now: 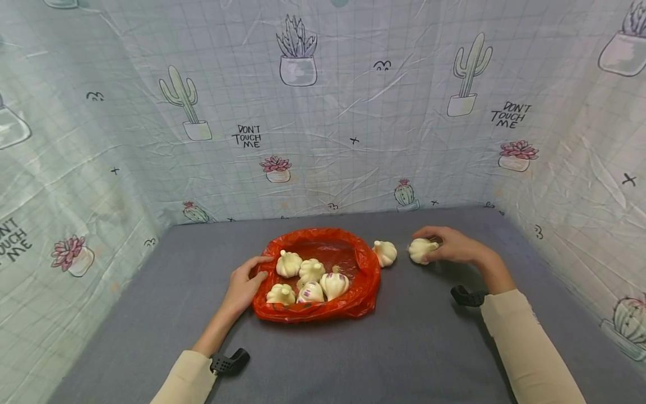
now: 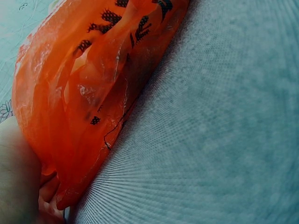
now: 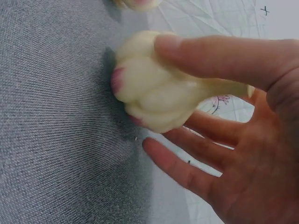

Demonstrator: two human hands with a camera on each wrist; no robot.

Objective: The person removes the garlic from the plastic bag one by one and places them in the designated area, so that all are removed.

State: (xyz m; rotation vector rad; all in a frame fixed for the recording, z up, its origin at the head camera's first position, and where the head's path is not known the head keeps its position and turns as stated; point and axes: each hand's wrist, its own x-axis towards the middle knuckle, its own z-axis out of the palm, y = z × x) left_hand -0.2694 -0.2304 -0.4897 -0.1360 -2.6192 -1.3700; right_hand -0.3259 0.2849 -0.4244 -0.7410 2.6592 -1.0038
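The right hand (image 1: 451, 247) grips a garlic bulb (image 1: 419, 251) near another bulb (image 1: 385, 253) on the desk (image 1: 414, 342); the left hand (image 1: 244, 285) holds the red bag (image 1: 370, 280) by its rim, apparently to steady five more bulbs (image 1: 311, 270) inside.

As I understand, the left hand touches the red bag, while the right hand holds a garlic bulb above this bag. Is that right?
Not above: the right hand holds the garlic bulb to the right of the red bag, as the head view shows. The rest stands.
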